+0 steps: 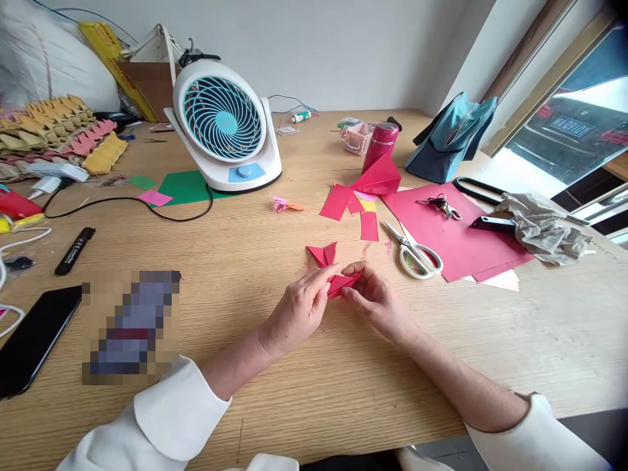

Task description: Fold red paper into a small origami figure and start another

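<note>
Between my two hands is a small folded piece of red paper [342,284], just above or on the wooden table. My left hand [305,297] grips its left side, and its fingers cover that end. On the other side, my right hand [377,297] pinches the paper between thumb and fingers. Just beyond them lies another folded red paper piece [322,253] with pointed corners. White-handled scissors [416,252] rest to the right of my right hand. Red paper rectangles [336,201] are scattered farther back.
A white fan [223,124] stands at the back. Large red sheets [461,229] carry small scissors [441,206] and a crumpled cloth [544,226]. Behind are a red bottle [381,145] and a teal bag [449,140]. At left lie a black marker [75,250] and a phone [39,337].
</note>
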`<state>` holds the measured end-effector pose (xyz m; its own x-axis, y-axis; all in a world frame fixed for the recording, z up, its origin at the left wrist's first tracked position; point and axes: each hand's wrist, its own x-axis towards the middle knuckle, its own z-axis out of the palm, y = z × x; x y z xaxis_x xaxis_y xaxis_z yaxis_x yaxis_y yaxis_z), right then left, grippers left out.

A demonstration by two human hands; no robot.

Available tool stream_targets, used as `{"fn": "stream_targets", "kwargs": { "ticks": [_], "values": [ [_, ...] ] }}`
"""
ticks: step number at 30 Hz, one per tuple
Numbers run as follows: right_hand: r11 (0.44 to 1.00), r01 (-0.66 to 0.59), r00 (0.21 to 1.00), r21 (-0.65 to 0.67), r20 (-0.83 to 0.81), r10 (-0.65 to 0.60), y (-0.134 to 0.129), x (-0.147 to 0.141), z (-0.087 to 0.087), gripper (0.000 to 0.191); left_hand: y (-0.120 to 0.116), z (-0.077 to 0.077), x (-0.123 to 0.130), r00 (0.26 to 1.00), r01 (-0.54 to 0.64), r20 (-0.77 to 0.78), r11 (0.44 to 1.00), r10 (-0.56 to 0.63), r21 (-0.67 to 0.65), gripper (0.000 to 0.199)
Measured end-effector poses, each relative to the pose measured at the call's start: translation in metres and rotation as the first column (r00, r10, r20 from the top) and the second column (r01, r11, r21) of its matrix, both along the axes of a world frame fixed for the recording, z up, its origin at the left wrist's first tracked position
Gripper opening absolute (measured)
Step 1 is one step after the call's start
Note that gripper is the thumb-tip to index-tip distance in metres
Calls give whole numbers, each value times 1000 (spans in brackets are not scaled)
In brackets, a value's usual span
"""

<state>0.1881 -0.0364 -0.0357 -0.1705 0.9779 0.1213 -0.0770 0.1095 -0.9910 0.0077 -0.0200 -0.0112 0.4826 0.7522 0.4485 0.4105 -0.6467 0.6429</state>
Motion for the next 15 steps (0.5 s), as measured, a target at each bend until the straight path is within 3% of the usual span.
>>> {"fn": "stream_targets", "kwargs": {
  "ticks": [8, 12, 15],
  "values": [
    [1000, 18, 986, -5, 166, -17, -5, 1, 10, 11, 0, 3, -2, 996, -94, -12, 985, 94, -143, 25],
    [998, 68, 972, 15, 222, -70, -6, 0, 13, 10, -1, 4, -2, 998, -67, -17, 985, 65, -158, 23],
    [995, 100, 980, -12, 173, -96, -5, -1, 13, 14, -2, 5, -2, 1000, -10, 20, 980, 14, -198, 22]
  ]
}}
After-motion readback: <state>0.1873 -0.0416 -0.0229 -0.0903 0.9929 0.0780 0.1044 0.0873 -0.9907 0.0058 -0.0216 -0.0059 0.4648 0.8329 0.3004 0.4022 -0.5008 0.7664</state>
